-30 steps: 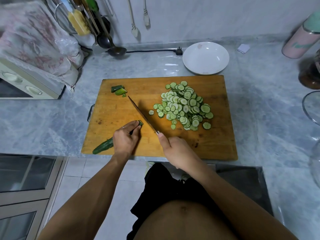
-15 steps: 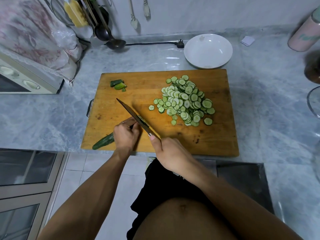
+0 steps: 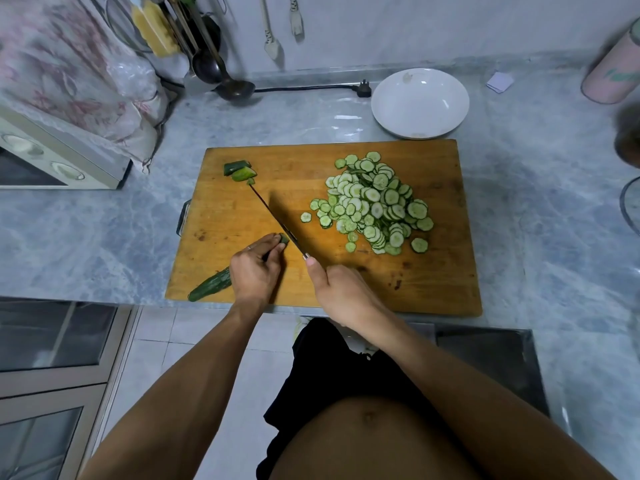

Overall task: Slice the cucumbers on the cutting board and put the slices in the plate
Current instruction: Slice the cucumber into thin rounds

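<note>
A wooden cutting board (image 3: 433, 289) lies on the marble counter. My left hand (image 3: 254, 268) holds a dark green cucumber (image 3: 210, 288) down at the board's near left, fingers curled over it; its cut end shows at my fingertips. My right hand (image 3: 341, 294) grips the handle of a knife (image 3: 275, 218), whose blade stands edge-down right beside the cut end, tip pointing to the far left. A heap of cucumber slices (image 3: 375, 202) covers the board's right middle. Cut-off end pieces (image 3: 239, 170) lie at the far left corner. The white plate (image 3: 420, 102) behind the board holds nothing.
A toaster oven (image 3: 52, 157) under a flowered cloth stands at the left. Ladles (image 3: 221, 71) hang at the back, and a black plug and cord (image 3: 362, 90) lie beside the plate. A pink cup (image 3: 613, 74) and a glass lid (image 3: 630, 206) sit at the right.
The knife blade has come down from its raised, tilted pose to stand beside the cucumber's cut end. My left hand stays on the cucumber. The view has shifted slightly.
</note>
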`<state>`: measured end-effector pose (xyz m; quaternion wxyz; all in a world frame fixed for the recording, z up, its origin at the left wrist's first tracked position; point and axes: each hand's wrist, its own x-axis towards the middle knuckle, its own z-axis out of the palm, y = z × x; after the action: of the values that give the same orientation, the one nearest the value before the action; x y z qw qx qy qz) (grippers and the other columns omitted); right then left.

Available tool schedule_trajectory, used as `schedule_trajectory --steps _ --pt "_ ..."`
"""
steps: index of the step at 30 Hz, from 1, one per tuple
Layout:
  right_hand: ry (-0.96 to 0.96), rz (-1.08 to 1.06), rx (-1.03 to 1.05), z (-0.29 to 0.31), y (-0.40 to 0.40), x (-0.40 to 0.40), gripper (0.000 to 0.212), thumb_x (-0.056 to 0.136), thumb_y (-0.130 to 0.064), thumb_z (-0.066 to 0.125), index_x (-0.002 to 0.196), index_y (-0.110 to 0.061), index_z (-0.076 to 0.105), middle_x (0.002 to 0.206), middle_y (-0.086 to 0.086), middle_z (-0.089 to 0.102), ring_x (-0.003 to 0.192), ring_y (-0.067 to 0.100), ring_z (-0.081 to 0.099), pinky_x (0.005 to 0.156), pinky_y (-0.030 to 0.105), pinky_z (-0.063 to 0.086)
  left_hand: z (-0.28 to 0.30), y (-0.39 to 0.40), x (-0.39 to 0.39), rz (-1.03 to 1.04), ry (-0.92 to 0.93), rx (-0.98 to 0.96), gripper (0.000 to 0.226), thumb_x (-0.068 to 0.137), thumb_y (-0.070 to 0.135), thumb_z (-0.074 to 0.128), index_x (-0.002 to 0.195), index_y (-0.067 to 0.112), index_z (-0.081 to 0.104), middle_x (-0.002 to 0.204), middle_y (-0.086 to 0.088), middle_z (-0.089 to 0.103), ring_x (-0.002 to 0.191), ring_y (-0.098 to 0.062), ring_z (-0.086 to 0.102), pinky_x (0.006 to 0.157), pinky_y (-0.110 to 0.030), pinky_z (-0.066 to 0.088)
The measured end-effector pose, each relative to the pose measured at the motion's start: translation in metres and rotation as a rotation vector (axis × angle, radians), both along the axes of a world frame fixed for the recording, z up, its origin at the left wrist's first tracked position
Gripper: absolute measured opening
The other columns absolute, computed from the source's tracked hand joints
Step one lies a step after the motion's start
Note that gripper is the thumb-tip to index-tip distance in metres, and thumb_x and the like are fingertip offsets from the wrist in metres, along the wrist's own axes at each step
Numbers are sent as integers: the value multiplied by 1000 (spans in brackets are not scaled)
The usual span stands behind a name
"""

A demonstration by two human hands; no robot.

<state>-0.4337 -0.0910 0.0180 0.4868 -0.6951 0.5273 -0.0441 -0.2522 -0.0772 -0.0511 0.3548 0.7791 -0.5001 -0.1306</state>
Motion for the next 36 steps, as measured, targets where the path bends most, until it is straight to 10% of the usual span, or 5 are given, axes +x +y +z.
schedule_trajectory --steps 13,36 --pt "-42 67 -49 9 20 -12 65 104 -55 22 57 -13 42 56 3 47 54 20 50 47 32 29 -2 2 4 -30 -48 6 20 86 8 65 100 5 79 107 -7 75 98 -21 71 87 -38 57" --pt "29 -40 -54 -1 1 -12 68 103 -58 20 54 -15 41 57 5 47 61 28 52 58 32 34 2 2 8 -95 -113 24 22 88 8 71 109 7 77 115 -7 73 105 -20 69 97 -21 46"
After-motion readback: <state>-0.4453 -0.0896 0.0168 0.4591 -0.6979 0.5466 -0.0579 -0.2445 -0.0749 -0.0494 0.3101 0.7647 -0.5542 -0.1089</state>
